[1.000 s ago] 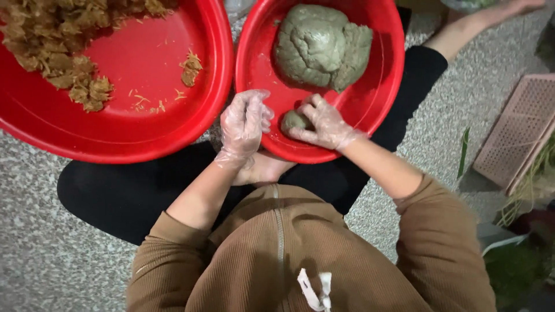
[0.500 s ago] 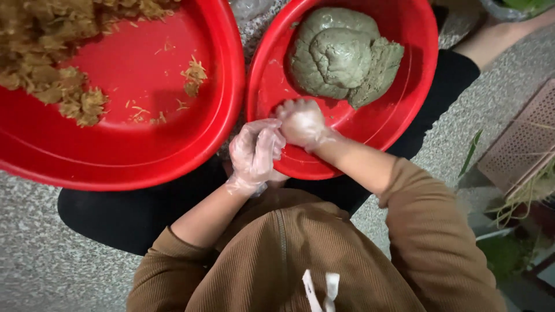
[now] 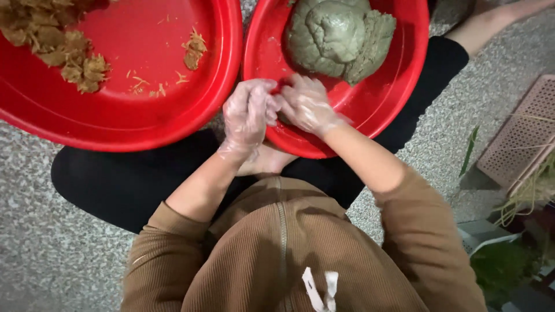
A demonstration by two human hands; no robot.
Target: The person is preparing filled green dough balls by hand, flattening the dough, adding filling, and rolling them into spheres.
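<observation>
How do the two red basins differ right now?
The left basin holds loose brown shredded clumps, scattered with bits across its floor; the right basin holds one smooth grey-green dough mass. The left basin looks wider. Both gloved hands, left hand and right hand, work over the right basin's near rim; none touch the left. Both are round red plastic.

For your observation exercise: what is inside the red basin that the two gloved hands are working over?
The right red basin holds a large grey-green dough lump. The left hand and right hand are cupped together at its near rim; anything pressed between them is covered.
</observation>
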